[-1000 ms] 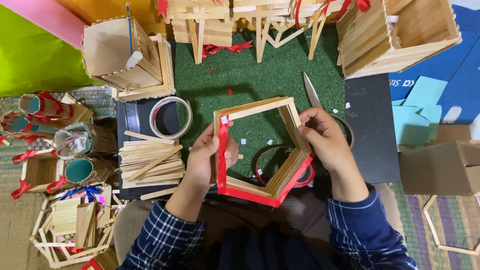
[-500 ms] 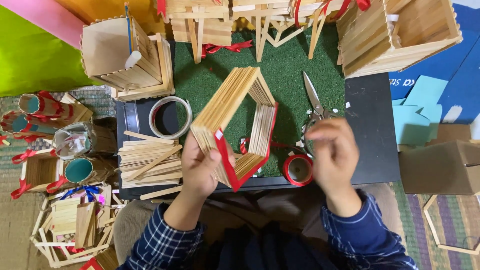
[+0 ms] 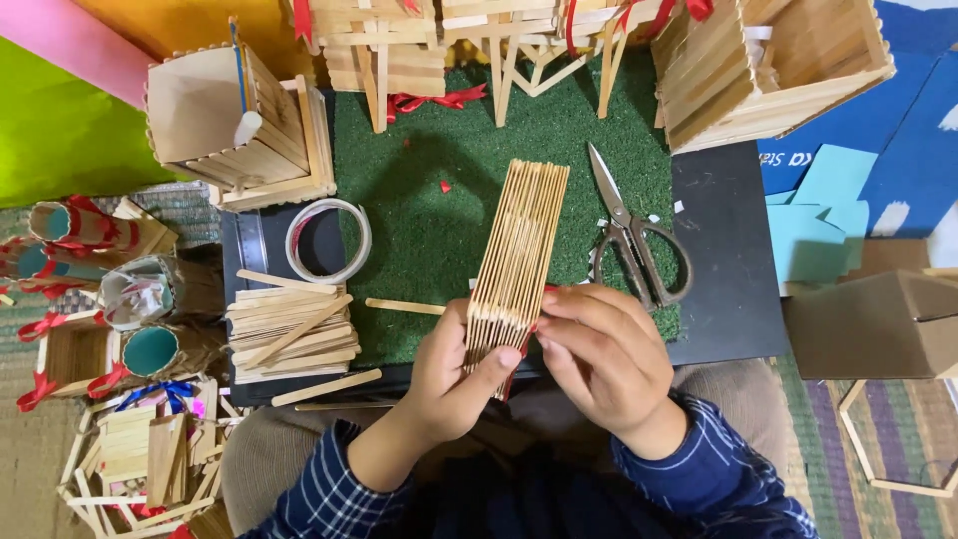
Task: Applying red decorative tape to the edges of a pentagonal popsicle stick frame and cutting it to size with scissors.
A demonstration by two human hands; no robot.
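The stick frame (image 3: pixel 519 255) is showing pale, matt bare wood, its stacked sticks ribbing the side, with glossy red ribbon edging its near end. Under it, the green mat (image 3: pixel 429 220) is looking like rough, fuzzy artificial turf. Right of the frame, the scissors (image 3: pixel 629 235) are gleaming as bright metal blades with dull grey handles. Left of the frame, the tape roll (image 3: pixel 328 241) is looking clear, shiny plastic, and the loose stick pile (image 3: pixel 289 334) is showing the same raw, unvarnished wood.
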